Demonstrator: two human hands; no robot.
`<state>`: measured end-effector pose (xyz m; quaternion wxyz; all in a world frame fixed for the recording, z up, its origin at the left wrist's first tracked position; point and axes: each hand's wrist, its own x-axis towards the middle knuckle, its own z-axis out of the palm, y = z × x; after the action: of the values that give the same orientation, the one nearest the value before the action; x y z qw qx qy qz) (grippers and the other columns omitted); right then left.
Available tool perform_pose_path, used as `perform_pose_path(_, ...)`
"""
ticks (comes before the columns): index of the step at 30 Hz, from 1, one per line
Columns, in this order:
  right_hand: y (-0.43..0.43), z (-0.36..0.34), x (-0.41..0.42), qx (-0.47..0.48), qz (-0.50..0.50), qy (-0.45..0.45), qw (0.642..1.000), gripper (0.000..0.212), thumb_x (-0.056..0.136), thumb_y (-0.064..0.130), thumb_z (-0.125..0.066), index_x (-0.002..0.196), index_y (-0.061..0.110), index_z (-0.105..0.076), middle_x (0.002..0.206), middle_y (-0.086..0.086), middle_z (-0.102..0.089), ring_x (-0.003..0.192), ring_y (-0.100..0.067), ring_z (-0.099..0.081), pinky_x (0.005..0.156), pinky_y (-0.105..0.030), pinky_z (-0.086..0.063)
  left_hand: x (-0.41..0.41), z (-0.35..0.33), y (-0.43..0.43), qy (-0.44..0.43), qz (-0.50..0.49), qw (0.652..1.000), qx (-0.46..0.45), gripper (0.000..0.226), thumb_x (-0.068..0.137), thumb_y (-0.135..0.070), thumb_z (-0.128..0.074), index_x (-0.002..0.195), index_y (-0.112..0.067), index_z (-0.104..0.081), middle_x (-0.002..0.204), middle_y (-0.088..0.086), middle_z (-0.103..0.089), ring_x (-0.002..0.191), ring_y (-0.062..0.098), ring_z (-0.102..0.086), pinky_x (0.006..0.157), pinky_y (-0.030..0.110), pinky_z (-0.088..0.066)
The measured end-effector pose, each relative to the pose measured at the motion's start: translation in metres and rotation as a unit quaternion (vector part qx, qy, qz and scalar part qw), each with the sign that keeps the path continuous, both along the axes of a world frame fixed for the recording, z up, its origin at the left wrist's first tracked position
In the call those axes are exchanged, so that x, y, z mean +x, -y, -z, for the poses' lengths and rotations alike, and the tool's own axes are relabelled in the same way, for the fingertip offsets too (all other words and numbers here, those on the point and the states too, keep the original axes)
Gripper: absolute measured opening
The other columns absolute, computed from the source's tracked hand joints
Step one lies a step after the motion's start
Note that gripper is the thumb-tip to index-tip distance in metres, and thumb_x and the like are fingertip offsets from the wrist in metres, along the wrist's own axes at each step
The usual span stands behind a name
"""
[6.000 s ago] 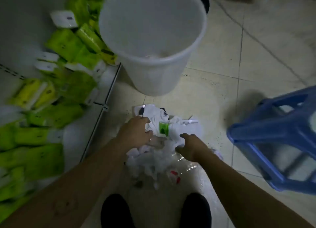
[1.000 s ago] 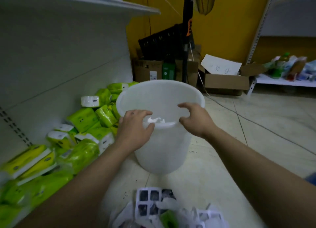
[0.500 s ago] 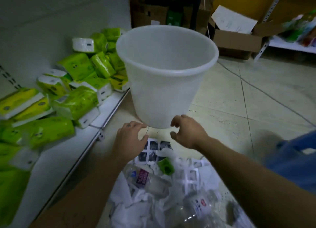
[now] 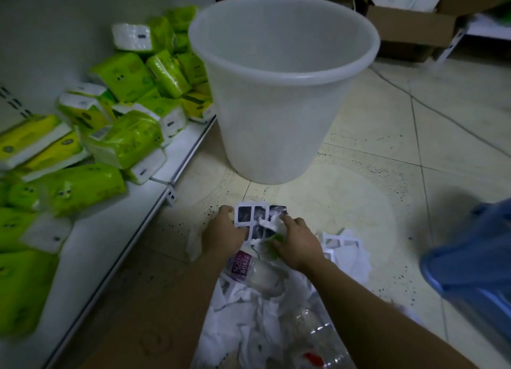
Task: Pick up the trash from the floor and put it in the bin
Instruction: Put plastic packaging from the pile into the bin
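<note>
A white plastic bin (image 4: 276, 125) stands upright on the tiled floor ahead of me. A heap of trash (image 4: 265, 313) lies below it: white paper, clear plastic bottles, a bottle with a purple label (image 4: 243, 266). My left hand (image 4: 224, 230) grips the left edge of a white sheet with dark square windows (image 4: 249, 213) at the top of the heap. My right hand (image 4: 296, 241) is closed over crumpled white paper and a green piece (image 4: 273, 247) on that sheet's right side.
A low white shelf (image 4: 116, 230) along the left carries several green and yellow tissue packs (image 4: 124, 141). A blue plastic stool (image 4: 475, 263) stands at the right. Cardboard boxes (image 4: 409, 28) sit behind the bin. A cable crosses the floor at the far right.
A second ago both hands were at the bin's rim, dropping white paper in. They have come down to the heap and closed on the windowed sheet and the green piece.
</note>
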<state>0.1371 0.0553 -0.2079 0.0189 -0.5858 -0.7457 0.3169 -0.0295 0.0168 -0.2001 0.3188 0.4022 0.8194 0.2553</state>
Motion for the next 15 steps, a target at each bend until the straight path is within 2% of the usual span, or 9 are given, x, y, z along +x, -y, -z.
perform_pose_path(3, -0.003, 0.0, -0.001, -0.001, -0.006, 0.032, 0.999, 0.048, 0.087, 0.032, -0.06, 0.132, 0.019, -0.047, 0.123, -0.01, -0.053, 0.101, -0.026, -0.059, 0.087, -0.036, -0.05, 0.0, -0.003, 0.0, -0.031, 0.015, 0.999, 0.019, 0.009, 0.081, -0.015, -0.067, 0.081, -0.014, -0.058, 0.08, 0.006, -0.065, 0.066, 0.017, -0.055, 0.05, 0.02, -0.034)
perform_pose_path(6, -0.003, 0.001, -0.002, 0.014, 0.018, 0.034, 0.999, 0.028, 0.086, 0.017, -0.057, 0.114, 0.015, -0.063, 0.108, -0.009, -0.063, 0.087, -0.022, -0.061, 0.078, -0.031, -0.052, -0.003, -0.008, 0.0, -0.021, 0.013, 0.999, 0.043, 0.032, 0.083, -0.016, -0.065, 0.055, -0.016, -0.05, 0.057, -0.001, -0.058, 0.051, 0.007, -0.049, 0.044, 0.017, -0.029)
perform_pose_path(8, -0.005, -0.003, -0.003, 0.02, 0.048, 0.0, 0.999, 0.019, 0.089, 0.016, -0.054, 0.1, 0.012, -0.069, 0.096, -0.008, -0.068, 0.077, -0.021, -0.062, 0.07, -0.029, -0.053, -0.006, -0.015, 0.0, -0.003, 0.01, 0.999, 0.049, 0.032, 0.083, -0.017, -0.065, 0.055, -0.012, -0.052, 0.052, -0.002, -0.053, 0.049, 0.01, -0.05, 0.046, 0.019, -0.032)
perform_pose_path(11, -0.014, -0.018, -0.001, 0.028, 0.13, -0.083, 0.988, 0.018, 0.085, 0.016, -0.055, 0.089, 0.01, -0.071, 0.079, -0.007, -0.067, 0.07, -0.023, -0.06, 0.059, -0.025, -0.045, -0.012, -0.03, -0.005, -0.012, 0.02, 0.997, 0.08, 0.03, 0.081, -0.018, -0.068, 0.062, 0.002, -0.058, 0.052, 0.007, -0.049, 0.048, 0.014, -0.043, 0.051, 0.022, -0.032)
perform_pose_path(13, -0.021, -0.031, 0.0, 0.043, 0.168, -0.13, 0.976, 0.016, 0.083, 0.016, -0.056, 0.083, 0.009, -0.07, 0.074, -0.007, -0.066, 0.067, -0.023, -0.058, 0.054, -0.023, -0.04, -0.015, -0.045, -0.011, -0.007, 0.035, 0.994, 0.106, 0.03, 0.08, -0.021, -0.07, 0.06, 0.0, -0.059, 0.05, 0.004, -0.048, 0.047, 0.011, -0.041, 0.05, 0.022, -0.033)
perform_pose_path(15, -0.03, -0.049, 0.001, 0.065, 0.182, -0.173, 0.966, 0.014, 0.083, 0.017, -0.057, 0.079, 0.009, -0.068, 0.071, -0.006, -0.066, 0.066, -0.023, -0.059, 0.053, -0.023, -0.039, -0.017, -0.065, -0.019, 0.009, 0.053, 0.991, 0.124, 0.028, 0.078, -0.023, -0.072, 0.055, -0.013, -0.06, 0.046, -0.004, -0.049, 0.041, 0.002, -0.041, 0.045, 0.016, -0.034)
